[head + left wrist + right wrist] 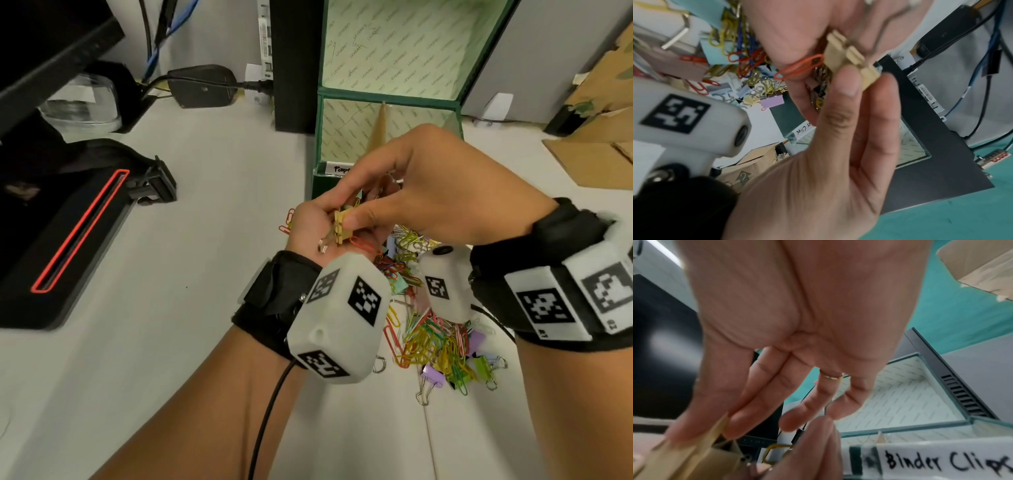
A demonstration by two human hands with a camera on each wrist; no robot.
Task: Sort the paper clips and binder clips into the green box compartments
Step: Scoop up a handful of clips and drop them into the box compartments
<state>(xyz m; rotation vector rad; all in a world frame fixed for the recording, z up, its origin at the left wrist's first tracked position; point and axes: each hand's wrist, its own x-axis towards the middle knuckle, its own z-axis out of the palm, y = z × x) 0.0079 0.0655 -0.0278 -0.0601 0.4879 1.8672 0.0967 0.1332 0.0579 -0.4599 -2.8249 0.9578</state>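
My left hand (317,224) is palm up just in front of the green box (387,93), cupping a small handful of clips, among them a red paper clip (363,244) (799,68). My right hand (344,214) reaches over it from the right. Its thumb and forefinger pinch a tan binder clip (342,228) (846,53) (694,456) that lies in the left palm. The box's front rim carries a "Binder Clips" label (941,462) and a partly hidden "Paper" label (339,168). A mixed pile of coloured paper clips and binder clips (435,342) lies on the desk beneath my wrists.
A black monitor foot (291,68) stands against the box's left side. A black device with a red stripe (68,233) fills the left of the desk, with a glass bowl (82,102) and power adapter (202,85) behind. Cardboard (599,120) lies at the right.
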